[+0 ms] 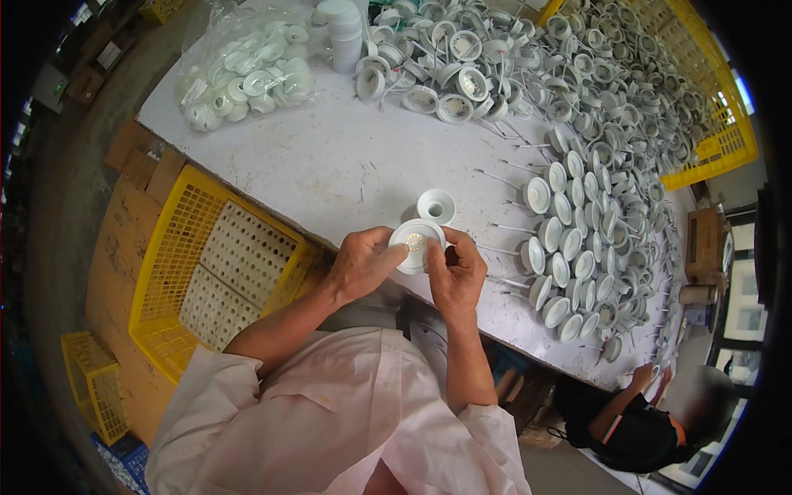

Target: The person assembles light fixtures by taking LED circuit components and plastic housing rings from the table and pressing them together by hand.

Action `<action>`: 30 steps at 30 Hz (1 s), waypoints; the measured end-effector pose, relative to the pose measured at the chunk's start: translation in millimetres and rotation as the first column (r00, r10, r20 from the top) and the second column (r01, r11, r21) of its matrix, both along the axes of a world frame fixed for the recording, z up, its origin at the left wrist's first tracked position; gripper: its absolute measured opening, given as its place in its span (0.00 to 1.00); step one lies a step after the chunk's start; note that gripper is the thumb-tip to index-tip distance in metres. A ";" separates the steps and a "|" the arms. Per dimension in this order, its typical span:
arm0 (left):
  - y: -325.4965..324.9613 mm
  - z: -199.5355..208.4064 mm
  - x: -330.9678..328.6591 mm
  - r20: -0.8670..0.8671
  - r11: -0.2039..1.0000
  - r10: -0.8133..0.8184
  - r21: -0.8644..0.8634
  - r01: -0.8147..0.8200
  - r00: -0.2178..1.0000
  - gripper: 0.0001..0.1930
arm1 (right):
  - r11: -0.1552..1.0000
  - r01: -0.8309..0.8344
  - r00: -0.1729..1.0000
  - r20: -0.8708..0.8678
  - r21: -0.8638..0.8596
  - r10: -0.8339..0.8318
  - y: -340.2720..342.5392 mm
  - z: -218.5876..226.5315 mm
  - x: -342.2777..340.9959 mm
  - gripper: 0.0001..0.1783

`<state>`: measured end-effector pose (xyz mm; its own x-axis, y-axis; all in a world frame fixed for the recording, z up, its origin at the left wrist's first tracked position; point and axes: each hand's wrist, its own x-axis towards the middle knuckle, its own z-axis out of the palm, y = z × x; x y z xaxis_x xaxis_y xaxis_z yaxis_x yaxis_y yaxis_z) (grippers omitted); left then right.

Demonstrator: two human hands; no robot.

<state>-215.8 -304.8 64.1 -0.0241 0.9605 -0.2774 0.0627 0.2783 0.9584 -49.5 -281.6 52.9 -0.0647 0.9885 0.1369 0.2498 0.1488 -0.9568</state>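
Between my hands, close to the table's near edge, is a white round LED lamp housing [418, 227], its open face up and a small dotted LED board visible inside. My left hand [363, 266] grips its left side, the thumb reaching in over the board. On the opposite side my right hand [459, 271] is closed on the rim, its thumb also pressed inward. Just beyond, a second white cone-shaped ring [436, 205] with a central hole lies on the white table [330, 157]. The undersides of the held housing and most fingertips are hidden.
Rows of white lamp housings [569, 239] with wire leads stand to the right, below a large heap [577, 74]. A clear bag of white covers [247, 74] and stacked white cups [342, 37] sit far left. A yellow crate [165, 272] adjoins the table's left. Another person [643, 421] works at lower right.
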 end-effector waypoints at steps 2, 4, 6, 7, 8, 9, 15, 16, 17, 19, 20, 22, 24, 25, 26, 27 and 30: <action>0.1 -3.6 3.6 0.045 0.998 0.041 0.053 -0.043 0.998 0.12 | 1.000 0.001 1.000 0.003 0.009 -0.001 0.7 -0.7 1.0 0.10; 1.1 -3.5 5.4 0.091 0.991 0.078 0.103 -0.087 0.993 0.13 | 1.000 0.002 1.000 0.005 0.016 -0.003 1.2 -2.5 1.3 0.10; 3.4 -0.1 5.2 -0.046 0.990 0.072 0.124 -0.066 0.996 0.12 | 1.000 0.010 1.000 -0.007 0.029 -0.010 1.4 -4.1 1.1 0.10; 3.8 -1.0 5.9 -0.047 0.990 0.071 0.124 -0.065 0.996 0.12 | 1.000 0.011 1.000 -0.009 0.029 -0.011 1.5 -3.9 0.8 0.10; 4.3 -2.8 6.6 -0.110 0.989 0.082 0.133 -0.067 0.991 0.12 | 1.000 0.012 1.000 -0.010 0.021 -0.012 1.4 -3.3 0.3 0.10; 4.5 -3.6 7.3 -0.172 0.988 0.090 0.143 -0.066 0.981 0.12 | 1.000 0.015 1.000 -0.011 0.013 -0.015 0.9 -2.6 0.0 0.10; 6.9 -5.6 8.9 -0.352 0.967 0.112 0.254 -0.020 0.929 0.13 | 0.997 0.074 0.997 0.007 -0.014 -0.073 -1.2 -6.9 -2.0 0.10; 7.5 -8.0 9.4 -0.354 0.967 0.110 0.253 -0.019 0.929 0.13 | 0.997 0.075 0.997 0.006 -0.015 -0.075 -0.8 -8.6 -2.4 0.10; 8.3 -10.7 10.3 -0.348 0.963 0.122 0.268 -0.026 0.930 0.12 | 0.996 0.091 0.996 0.011 0.005 -0.091 0.0 -10.3 -2.9 0.10; 11.3 -11.6 10.0 -0.342 0.959 0.130 0.282 -0.030 0.931 0.12 | 0.994 0.111 0.994 0.016 0.024 -0.111 0.9 -11.6 -2.4 0.10; 13.0 -10.3 8.2 -0.310 0.976 0.076 0.216 -0.008 0.948 0.12 | 0.992 0.124 0.992 0.020 0.002 -0.124 1.0 -11.8 -1.9 0.10; 13.0 -8.1 6.7 -0.275 0.989 0.023 0.149 0.019 0.961 0.12 | 0.990 0.139 0.990 0.023 -0.022 -0.138 1.2 -11.8 -1.0 0.10; 11.4 -6.9 6.3 -0.104 0.983 -0.013 0.179 0.032 0.994 0.12 | 0.990 0.136 0.991 0.001 -0.031 -0.136 1.8 -11.2 -0.3 0.10; 11.1 -8.2 5.9 -0.105 0.983 -0.015 0.178 0.033 0.994 0.12 | 0.990 0.137 0.991 0.000 -0.032 -0.137 1.9 -11.1 0.0 0.10; 11.0 -10.5 5.5 -0.084 0.985 -0.025 0.169 0.039 0.996 0.13 | 0.990 0.137 0.991 0.003 -0.035 -0.137 2.1 -11.1 0.3 0.10; 11.0 -12.0 5.4 -0.062 0.986 -0.036 0.160 0.046 0.997 0.14 | 0.990 0.137 0.991 0.007 -0.037 -0.136 2.3 -11.1 0.7 0.10; 10.9 -11.6 5.4 -0.060 0.990 -0.055 0.126 0.062 0.997 0.14 | 0.990 0.127 0.992 0.016 -0.057 -0.126 2.0 -5.7 1.4 0.11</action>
<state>-210.4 -294.0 52.5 0.0210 0.9881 -0.1521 0.1300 0.1482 0.9804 -48.1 -279.6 47.3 0.0604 0.9950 0.0791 0.2748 0.0596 -0.9597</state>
